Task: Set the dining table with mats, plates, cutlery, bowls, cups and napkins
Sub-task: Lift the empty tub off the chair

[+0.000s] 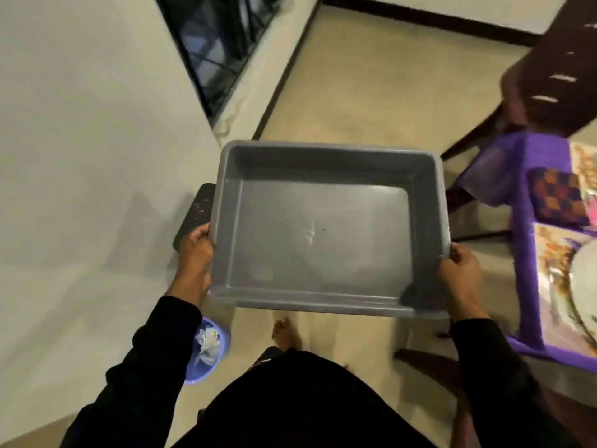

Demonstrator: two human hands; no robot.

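Mats (560,279) lie on the counter (523,240) at the right edge of view: floral, edged in purple, with a checked coaster (557,197) on the far one and a white plate (586,282) on the near one, only partly in frame. A dark wooden chair (549,76) stands at the counter's far end.

Well left of the counter, a grey tub (326,185) is held level in front of the person, above the tiled floor (371,85). Nothing shows inside it but a few pale scratches on its bottom. Left hand (195,253) grips the tub's left rim, thumb over the edge and fingers underneath. Right hand (460,273) grips the right rim near the front corner, thumb on top, fingers curled below. Both sleeves are black.

A bare foot (284,331) shows on the floor beneath the tub. A purple bin (206,354) holding crumpled paper stands by the wall (80,140) on the left, and a black flat object (195,218) sits just behind the left hand. A barred window (223,43) is set in the wall further off.
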